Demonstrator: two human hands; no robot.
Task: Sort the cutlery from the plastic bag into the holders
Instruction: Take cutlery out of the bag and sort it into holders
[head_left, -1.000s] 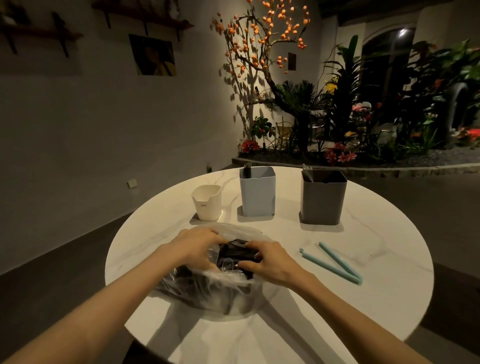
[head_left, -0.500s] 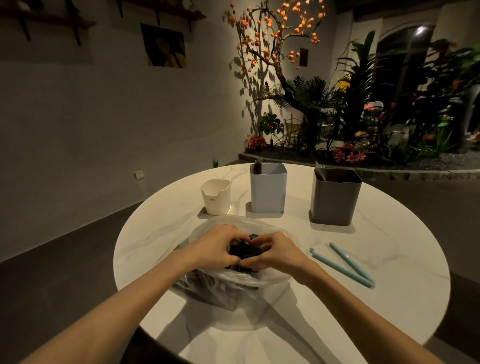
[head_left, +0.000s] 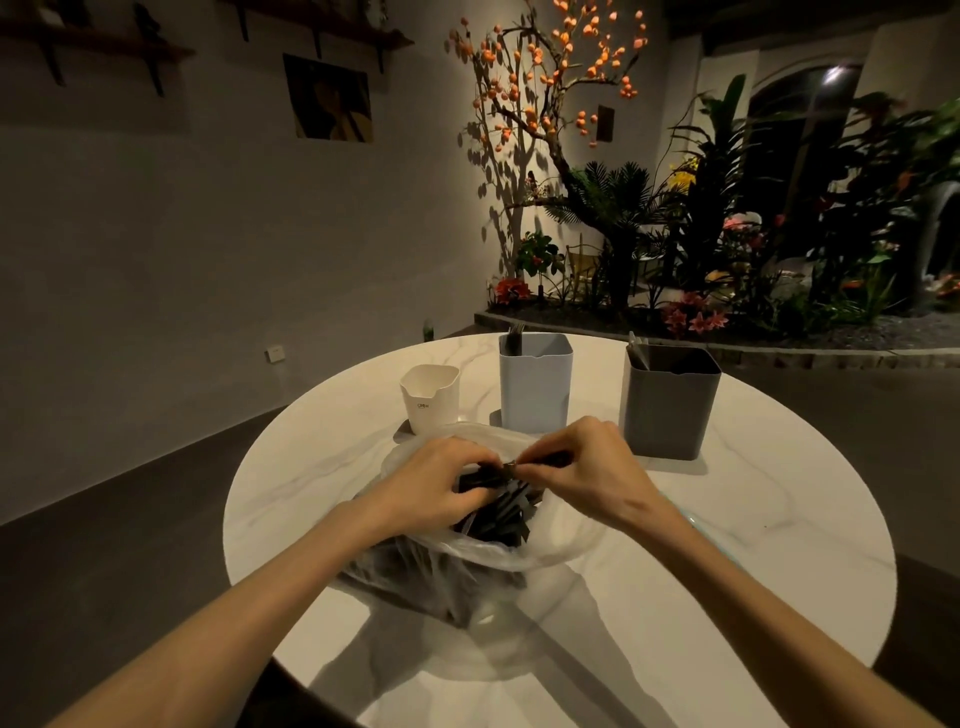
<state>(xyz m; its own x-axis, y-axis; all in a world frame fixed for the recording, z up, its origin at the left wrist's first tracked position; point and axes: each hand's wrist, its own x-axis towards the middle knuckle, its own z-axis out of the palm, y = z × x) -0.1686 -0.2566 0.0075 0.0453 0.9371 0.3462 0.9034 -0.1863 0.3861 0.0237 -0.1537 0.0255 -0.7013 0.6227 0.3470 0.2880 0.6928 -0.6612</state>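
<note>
the light is dim, so i cannot tell forks from spoons in the dark cutlery (head_left: 496, 514) heaped inside the clear plastic bag (head_left: 540, 558); i see only black, flat handles. the bag sits on the white round table (head_left: 779, 499), just in front of the holders. my left hand (head_left: 441, 483) curls into the bag's mouth, and my right hand (head_left: 582, 467) pinches a dark piece at the top of the heap. behind the bag stand the white holder (head_left: 430, 397), the pale blue holder (head_left: 535, 384) and the grey holder (head_left: 670, 402); utensil tips poke from the last two.
</note>
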